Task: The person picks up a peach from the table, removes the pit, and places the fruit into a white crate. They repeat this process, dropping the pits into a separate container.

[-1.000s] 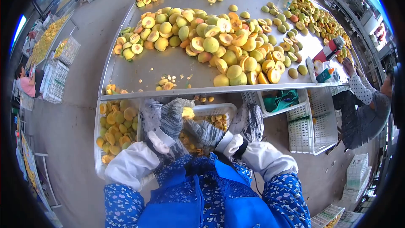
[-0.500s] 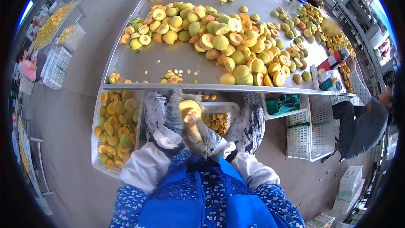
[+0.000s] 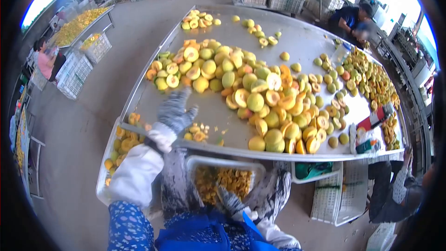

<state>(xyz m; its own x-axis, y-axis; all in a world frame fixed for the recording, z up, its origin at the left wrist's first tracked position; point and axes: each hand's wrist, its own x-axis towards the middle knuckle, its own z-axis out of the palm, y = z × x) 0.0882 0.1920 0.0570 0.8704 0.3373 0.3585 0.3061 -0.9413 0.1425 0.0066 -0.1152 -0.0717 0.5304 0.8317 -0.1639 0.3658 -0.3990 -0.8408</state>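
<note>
My left hand (image 3: 175, 112), in a grey glove, reaches over the metal table (image 3: 153, 96) with its fingers stretched out and nothing in them. Just beyond its fingertips lies a big heap of peaches (image 3: 227, 80), many cut in halves, yellow-green outside and orange inside. A few scraps and pits (image 3: 199, 132) lie beside my left wrist. My right hand (image 3: 231, 201), gloved too, stays low between my knees at the near edge of a white basket (image 3: 261, 169) holding cut peach pieces (image 3: 227, 181). Its fingers look curled; what they hold, if anything, is hidden.
A crate of peaches (image 3: 124, 145) stands left of my legs. A red bottle (image 3: 371, 119) is at the table's right side. White crates (image 3: 325, 200) stand on the floor at right. Co-workers sit at the right edge and far right (image 3: 348, 18).
My left hand has let go of the peach it held over my lap and moved forward over the table. My right hand has dropped lower. The view has tilted up.
</note>
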